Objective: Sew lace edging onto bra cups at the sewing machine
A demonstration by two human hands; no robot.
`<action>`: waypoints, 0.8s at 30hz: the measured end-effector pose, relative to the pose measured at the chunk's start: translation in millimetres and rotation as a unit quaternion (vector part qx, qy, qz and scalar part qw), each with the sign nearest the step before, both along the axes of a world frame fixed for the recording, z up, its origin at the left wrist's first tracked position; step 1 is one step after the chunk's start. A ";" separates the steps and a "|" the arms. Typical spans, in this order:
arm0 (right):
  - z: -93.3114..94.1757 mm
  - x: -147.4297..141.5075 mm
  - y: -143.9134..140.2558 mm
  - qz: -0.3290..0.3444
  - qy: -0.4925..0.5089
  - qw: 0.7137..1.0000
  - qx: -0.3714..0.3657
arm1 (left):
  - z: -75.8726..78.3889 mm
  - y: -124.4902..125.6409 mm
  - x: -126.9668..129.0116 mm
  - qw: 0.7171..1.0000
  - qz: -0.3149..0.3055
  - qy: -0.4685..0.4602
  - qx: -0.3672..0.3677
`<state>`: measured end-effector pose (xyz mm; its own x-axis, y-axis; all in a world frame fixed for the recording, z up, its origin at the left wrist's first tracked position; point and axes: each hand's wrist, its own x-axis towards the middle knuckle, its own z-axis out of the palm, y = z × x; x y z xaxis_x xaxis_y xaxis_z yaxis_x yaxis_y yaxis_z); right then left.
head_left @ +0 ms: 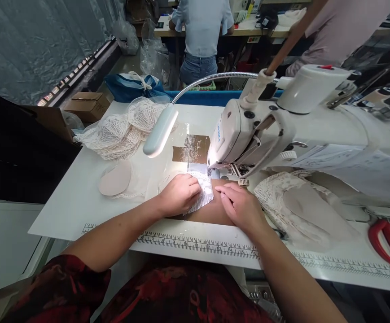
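Both hands flat on lace piece (204, 190).

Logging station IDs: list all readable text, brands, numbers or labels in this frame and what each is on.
Blue brand lettering on the sewing machine head: there, but too blurred to spell.
Ruler strip along the table's front edge: printed numbers, too small to read.
Labels on the back table: illegible.
Nothing readable near the left hand or right hand.

Red-handled scissors (388, 244) lie beside stacked lace cups (122, 130).
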<state>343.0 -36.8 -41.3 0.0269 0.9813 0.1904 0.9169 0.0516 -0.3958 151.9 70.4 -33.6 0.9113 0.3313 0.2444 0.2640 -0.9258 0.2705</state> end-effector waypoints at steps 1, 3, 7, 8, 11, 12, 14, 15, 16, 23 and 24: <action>0.5 -0.1 -0.2 0.002 0.006 1.000 0.003 | -0.5 0.9 -1.1 1.000 -0.004 -0.009 -0.013; 0.7 0.2 -0.9 0.012 0.013 1.000 0.012 | 0.6 2.7 -3.7 0.999 -0.013 -0.023 -0.044; 1.3 3.0 -4.3 0.102 -0.019 0.994 0.019 | 4.4 6.2 -7.7 0.996 -0.026 -0.026 -0.084; 2.4 3.9 -5.6 0.128 -0.040 0.991 0.014 | 4.8 7.0 -8.4 0.996 -0.030 -0.023 -0.084; 8.6 5.2 -9.4 0.165 -0.093 0.982 -0.009 | 4.5 8.3 -9.9 0.997 -0.052 -0.009 -0.055; 11.2 5.1 -10.4 0.169 -0.101 0.980 -0.019 | 4.0 8.2 -10.2 0.997 -0.059 -0.001 -0.039; 15.7 4.3 -11.7 0.170 -0.107 0.979 -0.032 | 2.7 7.2 -10.3 0.997 -0.071 0.016 -0.005; 17.4 3.8 -12.0 0.169 -0.109 0.979 -0.035 | 1.9 6.4 -10.2 0.997 -0.076 0.026 0.009; 18.6 3.3 -12.0 0.169 -0.111 0.979 -0.037 | 1.0 5.7 -10.0 0.996 -0.082 0.034 0.021; 20.0 3.1 -11.2 0.172 -0.098 0.980 -0.028 | -2.8 3.8 -10.6 0.991 -0.099 0.054 0.068; 20.0 3.3 -11.2 0.172 -0.095 0.980 -0.026 | -2.9 3.7 -10.7 0.991 -0.098 0.058 0.068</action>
